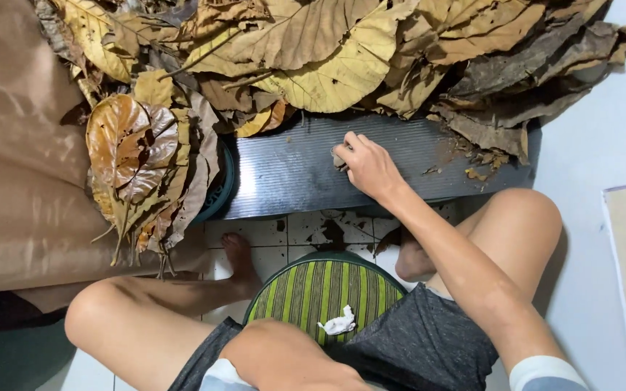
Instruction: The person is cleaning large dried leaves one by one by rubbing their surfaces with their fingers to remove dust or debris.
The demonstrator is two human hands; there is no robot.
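Right hand [368, 168] stretched forward, palm down, fingers curled in a loose pinch; left arm tucked low by the lap, its hand out of sight.

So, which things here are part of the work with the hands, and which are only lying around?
In use:
- right hand, fingers closed on a small leaf scrap
- ribbed metal sheet under it
- pile of dry leaves

Lying about:
- striped cushion
- crumpled white paper on it
- brown cloth
- left hand, out of view
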